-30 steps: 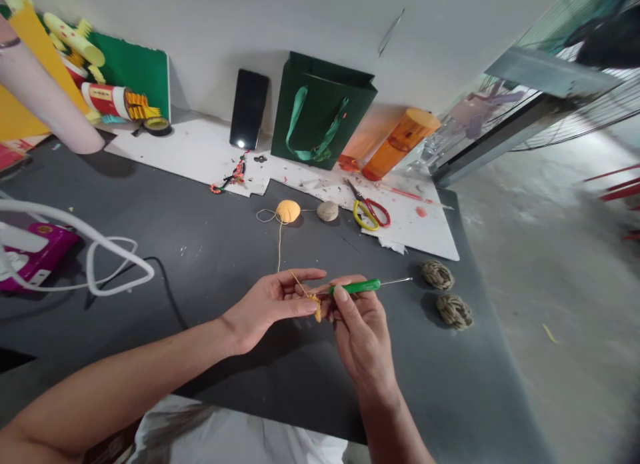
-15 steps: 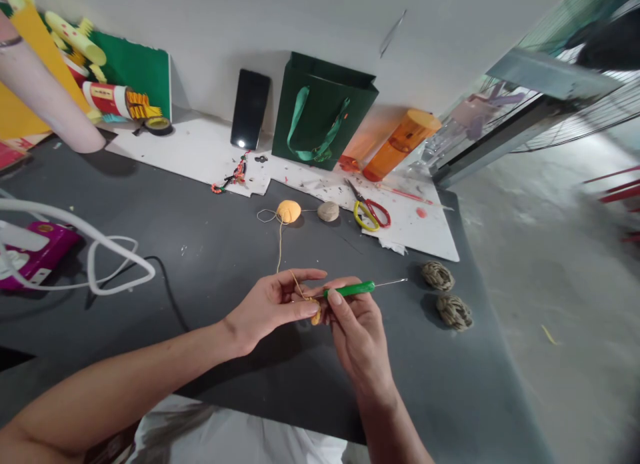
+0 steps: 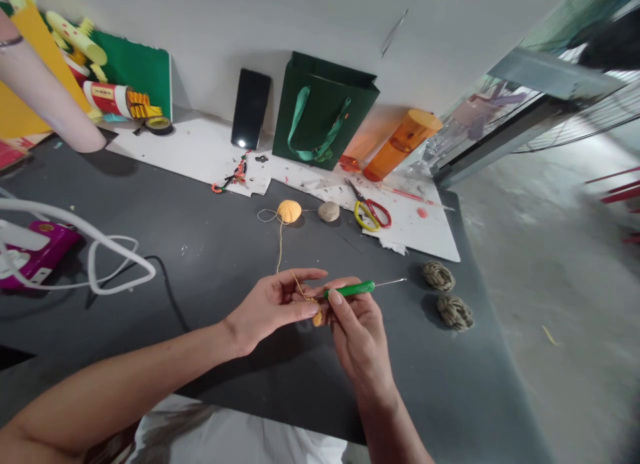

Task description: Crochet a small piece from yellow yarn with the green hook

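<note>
My left hand [image 3: 267, 311] pinches a small yellow crocheted piece [image 3: 317, 315] between thumb and fingers, and yellow yarn runs over its raised index finger. In my right hand [image 3: 357, 331] is a green-handled crochet hook [image 3: 353, 289]; one thin metal end points right, the other end meets the yellow piece. The yarn leads back to a yellow ball [image 3: 289, 212] on the dark table. Beside that ball sits a beige ball [image 3: 329, 211]. Two grey-brown yarn bundles [image 3: 439, 276] [image 3: 455, 313] lie to the right of my right hand.
Scissors [image 3: 370, 211] lie on a white board [image 3: 425, 234]. Behind stand a phone [image 3: 251, 109], a dark green bag [image 3: 325, 111] and an orange bottle [image 3: 403, 144]. At left are a white cable [image 3: 120, 251] and a magenta device [image 3: 50, 251]. The table's right edge borders the floor.
The yellow piece has tilted slightly at my left fingertips. Both hands keep almost the same place and hold.
</note>
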Motion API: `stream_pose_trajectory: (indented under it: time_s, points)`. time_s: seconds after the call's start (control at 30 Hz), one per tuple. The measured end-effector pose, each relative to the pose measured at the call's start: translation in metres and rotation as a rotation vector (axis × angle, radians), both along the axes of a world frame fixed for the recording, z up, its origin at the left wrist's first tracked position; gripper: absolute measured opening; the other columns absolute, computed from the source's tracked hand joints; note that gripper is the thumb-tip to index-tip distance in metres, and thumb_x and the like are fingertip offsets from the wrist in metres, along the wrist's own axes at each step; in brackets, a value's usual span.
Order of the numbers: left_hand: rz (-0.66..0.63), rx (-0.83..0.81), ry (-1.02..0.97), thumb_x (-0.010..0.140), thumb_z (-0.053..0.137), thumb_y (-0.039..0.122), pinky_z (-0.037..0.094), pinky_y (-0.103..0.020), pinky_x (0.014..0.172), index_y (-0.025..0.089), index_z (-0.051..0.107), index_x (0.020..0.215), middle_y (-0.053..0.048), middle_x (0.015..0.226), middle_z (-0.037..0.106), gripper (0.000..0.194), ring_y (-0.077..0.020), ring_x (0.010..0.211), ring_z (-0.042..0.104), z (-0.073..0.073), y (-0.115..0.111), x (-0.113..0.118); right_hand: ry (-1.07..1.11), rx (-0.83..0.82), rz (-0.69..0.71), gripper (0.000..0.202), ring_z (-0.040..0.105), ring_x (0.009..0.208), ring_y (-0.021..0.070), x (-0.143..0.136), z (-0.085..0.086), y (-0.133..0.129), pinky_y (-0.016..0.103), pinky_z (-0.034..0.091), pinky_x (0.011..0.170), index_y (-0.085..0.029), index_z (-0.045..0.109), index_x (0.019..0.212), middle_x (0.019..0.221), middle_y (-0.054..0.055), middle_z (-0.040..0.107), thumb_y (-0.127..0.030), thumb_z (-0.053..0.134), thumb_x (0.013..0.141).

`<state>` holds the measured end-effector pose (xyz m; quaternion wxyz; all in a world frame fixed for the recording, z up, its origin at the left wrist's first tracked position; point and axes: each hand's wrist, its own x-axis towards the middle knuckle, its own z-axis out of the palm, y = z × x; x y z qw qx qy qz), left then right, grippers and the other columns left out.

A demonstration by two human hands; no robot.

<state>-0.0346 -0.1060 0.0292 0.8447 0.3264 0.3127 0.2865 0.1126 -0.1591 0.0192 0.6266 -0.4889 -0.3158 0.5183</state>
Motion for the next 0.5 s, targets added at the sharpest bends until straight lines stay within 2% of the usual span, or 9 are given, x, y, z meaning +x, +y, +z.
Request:
stream_pose_trajectory:
  time_s: [0.27, 0.5]
  points:
    - [-0.011, 0.015, 0.029, 0.072, 0.087, 0.022, 0.047, -0.038, 0.09, 0.022, 0.076, 0.115, 0.001, 0.087, 0.068, 0.045, -0.0147, 0.083, 0.062, -0.0035, 0.0008, 0.0004, -0.024, 0.009, -0.009, 0.026, 0.057, 0.05, 0.0103, 0.0006, -0.0007, -0.0001, 0.025, 0.05, 0.051, -0.021, 0.071, 0.086, 0.069, 0.0, 0.073, -0.044, 0.083, 0.083]
    - [-0.036, 0.019, 0.021, 0.075, 0.085, 0.023, 0.046, -0.038, 0.09, 0.022, 0.077, 0.112, -0.002, 0.092, 0.074, 0.039, -0.0163, 0.086, 0.063, 0.0002, 0.0002, 0.0006, -0.017, -0.016, -0.008, 0.026, 0.057, 0.05, 0.01, 0.0008, -0.0003, 0.0005, 0.025, 0.049, 0.053, -0.021, 0.071, 0.086, 0.071, 0.0, 0.075, -0.044, 0.083, 0.082]
